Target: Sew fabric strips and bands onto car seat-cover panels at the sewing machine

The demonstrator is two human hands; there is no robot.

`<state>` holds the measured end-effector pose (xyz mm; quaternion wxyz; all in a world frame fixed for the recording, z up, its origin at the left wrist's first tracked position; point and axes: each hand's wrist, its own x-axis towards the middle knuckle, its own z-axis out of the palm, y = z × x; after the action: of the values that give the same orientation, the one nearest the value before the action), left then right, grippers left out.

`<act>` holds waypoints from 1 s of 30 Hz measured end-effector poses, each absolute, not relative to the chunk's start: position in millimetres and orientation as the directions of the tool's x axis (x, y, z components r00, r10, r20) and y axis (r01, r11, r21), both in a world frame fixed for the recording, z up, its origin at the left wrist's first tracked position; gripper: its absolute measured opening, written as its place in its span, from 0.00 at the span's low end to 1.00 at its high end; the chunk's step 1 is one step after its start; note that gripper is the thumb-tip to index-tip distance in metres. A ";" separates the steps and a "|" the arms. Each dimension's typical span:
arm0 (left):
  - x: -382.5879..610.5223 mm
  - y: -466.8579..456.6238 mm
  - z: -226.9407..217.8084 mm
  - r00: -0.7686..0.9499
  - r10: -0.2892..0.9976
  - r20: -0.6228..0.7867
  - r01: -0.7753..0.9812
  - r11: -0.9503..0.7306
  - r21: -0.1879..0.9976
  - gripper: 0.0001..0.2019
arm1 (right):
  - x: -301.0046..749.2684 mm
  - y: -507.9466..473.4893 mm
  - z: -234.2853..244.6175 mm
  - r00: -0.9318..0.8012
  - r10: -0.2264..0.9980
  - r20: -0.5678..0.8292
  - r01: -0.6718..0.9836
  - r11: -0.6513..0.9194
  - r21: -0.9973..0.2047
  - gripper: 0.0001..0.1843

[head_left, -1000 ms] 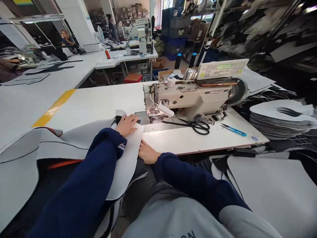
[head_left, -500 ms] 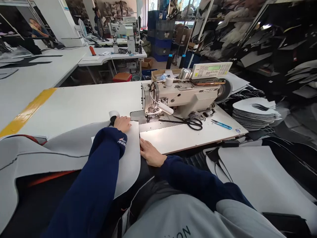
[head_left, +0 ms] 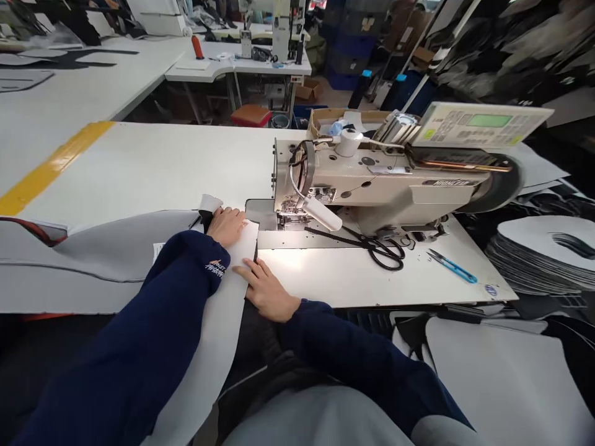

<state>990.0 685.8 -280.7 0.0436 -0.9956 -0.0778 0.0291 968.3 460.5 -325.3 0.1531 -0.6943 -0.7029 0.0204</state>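
Note:
A grey fabric panel [head_left: 121,248] lies across the white table [head_left: 153,167] and hangs over its front edge toward my lap. My left hand [head_left: 227,225] rests flat on the panel's far end, just left of the sewing machine's [head_left: 367,186] needle area [head_left: 292,207]. My right hand [head_left: 264,290] presses on the panel's right edge at the table's front, fingers spread. Neither hand grips anything; both lie on the fabric.
Black scissors [head_left: 379,251] and blue thread snips [head_left: 452,267] lie on the table right of the needle. A control panel [head_left: 483,118] sits atop the machine. Stacked grey cut pieces [head_left: 543,254] lie at right, and a large grey panel [head_left: 502,378] at lower right. Another sewing station [head_left: 260,49] stands behind.
My view has dropped and moved closer to the machine. My right hand has slid left onto the fabric edge. My left hand stays on the panel near the needle.

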 end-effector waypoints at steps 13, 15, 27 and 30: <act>1018.6 639.2 -284.0 0.961 0.218 -0.171 0.222 -0.975 0.003 0.13 | 980.5 408.3 -330.4 0.052 0.980 0.192 0.947 0.012 -0.320 0.16; 1019.7 637.4 -285.8 0.962 0.217 -0.167 0.223 -0.975 0.014 0.12 | 982.6 405.2 -330.6 0.051 0.979 0.198 0.945 0.017 -0.325 0.16; 1044.8 619.1 -284.3 0.962 0.203 -0.181 0.219 -0.973 0.074 0.18 | 1007.9 389.9 -323.8 0.051 0.983 0.174 0.946 0.009 -0.325 0.19; 1046.9 609.0 -271.9 0.945 0.262 -0.195 0.285 -0.954 0.095 0.17 | 1010.9 386.3 -324.9 0.063 0.978 0.200 0.956 -0.002 -0.292 0.18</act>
<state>1046.9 609.0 -271.9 -0.0613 -0.9842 -0.1390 0.0906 1010.9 386.3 -324.9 0.1776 -0.7070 -0.6838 0.0300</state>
